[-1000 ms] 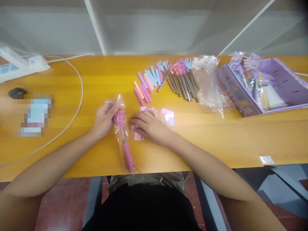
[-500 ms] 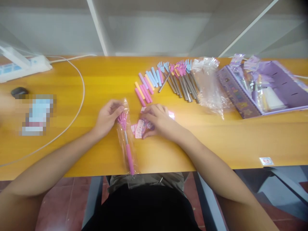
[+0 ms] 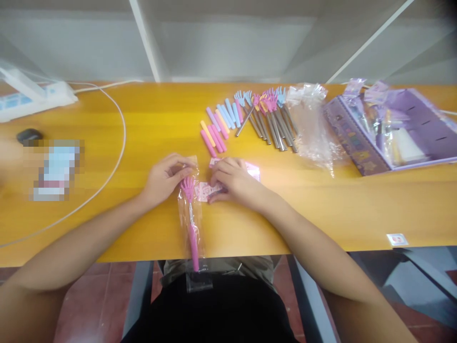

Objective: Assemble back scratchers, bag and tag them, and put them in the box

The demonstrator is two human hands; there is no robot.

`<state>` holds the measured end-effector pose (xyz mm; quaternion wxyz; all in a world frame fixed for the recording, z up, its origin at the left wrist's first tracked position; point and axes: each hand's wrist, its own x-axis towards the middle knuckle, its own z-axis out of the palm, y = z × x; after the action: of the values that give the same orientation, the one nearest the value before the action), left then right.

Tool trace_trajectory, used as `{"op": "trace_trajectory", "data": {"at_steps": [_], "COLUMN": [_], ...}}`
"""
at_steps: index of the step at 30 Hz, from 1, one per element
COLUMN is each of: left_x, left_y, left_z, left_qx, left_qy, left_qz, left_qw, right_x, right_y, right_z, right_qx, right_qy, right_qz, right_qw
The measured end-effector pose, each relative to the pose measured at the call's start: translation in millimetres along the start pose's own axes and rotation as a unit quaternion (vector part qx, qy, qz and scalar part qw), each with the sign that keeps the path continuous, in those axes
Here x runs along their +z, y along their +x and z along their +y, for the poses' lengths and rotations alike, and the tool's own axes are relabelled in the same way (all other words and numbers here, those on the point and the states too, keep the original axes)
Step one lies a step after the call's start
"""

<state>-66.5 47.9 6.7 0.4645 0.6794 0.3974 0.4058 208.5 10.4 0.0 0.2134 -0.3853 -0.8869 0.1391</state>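
My left hand [image 3: 167, 179] pinches the upper end of a clear plastic bag [image 3: 183, 216]. Inside it lies a pink back scratcher [image 3: 193, 240], claw end up by my fingers and handle towards me. The bag's lower end hangs over the table's front edge. To the right, my right hand [image 3: 232, 182] has its fingers curled down on a small pile of pink printed cards [image 3: 253, 171], with thumb and fingertips closed on a card [image 3: 204, 192]. My fingers partly cover the pile.
Behind my hands lie several coloured handle sleeves [image 3: 214, 138], several metal back scratchers [image 3: 276, 119] with coloured claws, and clear bags [image 3: 310, 128]. A purple box [image 3: 360, 143] stands at the right. A cable [image 3: 124, 128], mouse [image 3: 30, 136] and power strip [image 3: 43, 100] are at the left.
My left hand has shifted slightly right and nearer me with the bagged back scratcher, so the bag hangs further over the edge. The cards under my right hand have turned and moved a little.
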Motion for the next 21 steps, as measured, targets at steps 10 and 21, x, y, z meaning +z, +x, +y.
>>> {"op": "trace_trajectory", "data": {"at_steps": [10, 21], "left_x": [1.3, 1.2], "left_y": [-4, -4], "left_z": [6, 5], "left_qx": [-0.024, -0.067], "left_qy": [0.02, -0.014], "left_qz": [-0.045, -0.041], "left_qw": [0.998, 0.997], "right_x": [-4, -15], "right_y": [2, 2], "right_z": [-2, -11], "right_qx": [0.01, 0.032], "right_qy": [0.027, 0.213], "right_qz": [0.0, 0.002], "right_qw": [1.0, 0.976]}}
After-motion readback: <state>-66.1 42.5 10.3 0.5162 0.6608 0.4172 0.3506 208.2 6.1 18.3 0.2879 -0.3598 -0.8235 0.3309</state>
